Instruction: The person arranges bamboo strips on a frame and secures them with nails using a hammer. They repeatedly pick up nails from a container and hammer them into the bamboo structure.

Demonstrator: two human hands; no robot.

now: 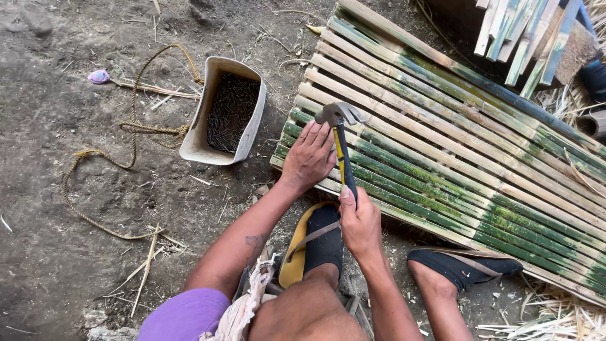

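Looking down from the head camera, I see my knees and two feet in black socks and sandals [315,243] on the dirt ground [57,252] at the near edge of a bamboo slat panel [454,158]. My right hand [360,224] is closed around the lower end of a claw hammer [341,145], fingers wrapped fully round the black and yellow handle, thumb lying along it. The hammer's steel head rests on a slat near the panel's left edge. My left hand [309,158] lies flat beside the handle, fingers spread and pressing on the slats just below the head; whether it pinches a nail I cannot tell.

I judge the hammer head-heavy and rigid, so the low grip on the handle suits a swing, and the handle looks to give good purchase. The slats look stiff but thin, smooth-skinned and liable to split or slide, which is why a flat palm steadies them.

Left of the panel, on the ground, stands a pale tub of dark nails [227,113], and a frayed rope [129,132] loops beyond it. At the far right corner sits a stack of cut bamboo strips [524,31].
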